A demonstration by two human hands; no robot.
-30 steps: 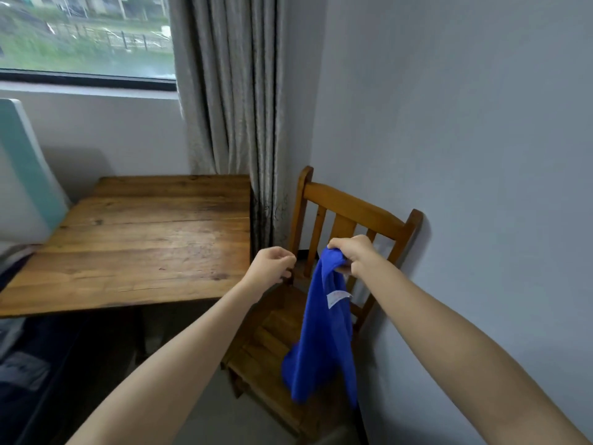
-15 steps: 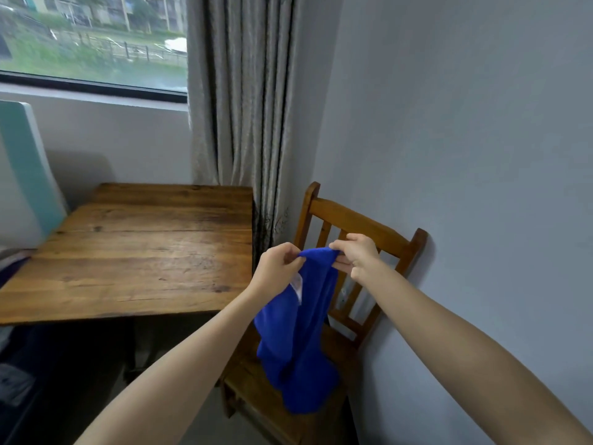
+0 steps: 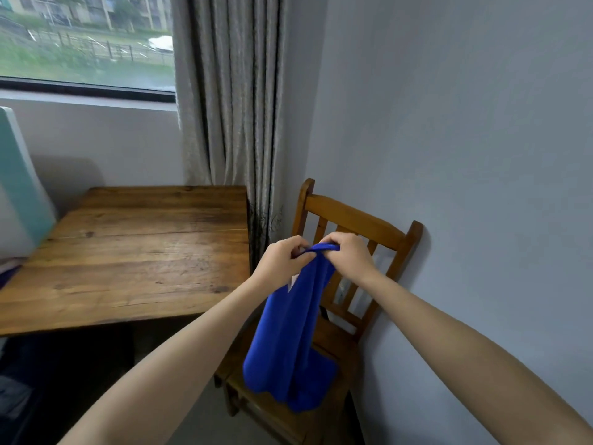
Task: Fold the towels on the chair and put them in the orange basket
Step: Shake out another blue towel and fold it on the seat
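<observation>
View: head cam, looking down into a room corner w/ chair and table
L hand (image 3: 281,265): fingers curled, pinching the top edge of the blue towel (image 3: 288,342), just left of the R hand
R hand (image 3: 349,258): fingers curled over the same top edge, pinching it; the two hands are close together, almost touching
Towel position: held up in front of the back of the chair (image 3: 353,216); hangs as a narrow bunched length, not spread; white tag (image 3: 291,280) shows just below the L hand; lower end appears to lie crumpled on the seat
Fold state: no neat fold visible; cloth gathered, edges not aligned
Other towels: none seen on the chair besides this one; part of the seat is hidden behind the cloth, so cannot tell for sure
Basket: the orange basket is not in view; its contents cannot be told
Table (image 3: 138,252): wooden, just left of the chair; judged a usable flat surface for folding
Curtain (image 3: 231,107): grey, hangs behind, between table and chair
Done (judged): towel mostly lifted off the seat, both hands on one edge
Left (judged): open the edge out, fold, carry to basket, drop in; repeat for any further towel
Progress (judged): early, approx. first step on the only visible towel
</observation>
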